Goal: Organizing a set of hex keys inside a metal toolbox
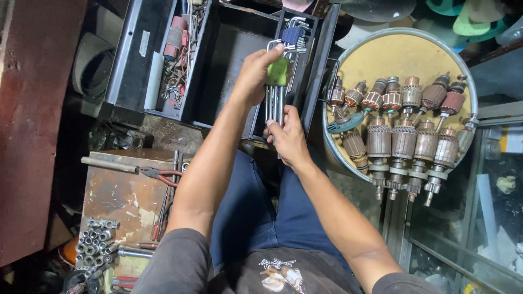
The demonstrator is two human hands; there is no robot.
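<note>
While left hand (251,73) grips green holder (278,72) of hex key set (275,100) over black toolbox tray (223,60), right hand (286,139) pinches long key ends below, likely steadying them. Second blue-holder set (292,36) lies in tray's right compartment. Motor armatures (403,136) fill round tin at right.

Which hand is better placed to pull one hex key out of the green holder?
Probably the right hand: its fingertips already pinch the long ends of the hex keys below the green holder. The left hand has its grip on the holder itself, steadying the set over the black toolbox.
</note>
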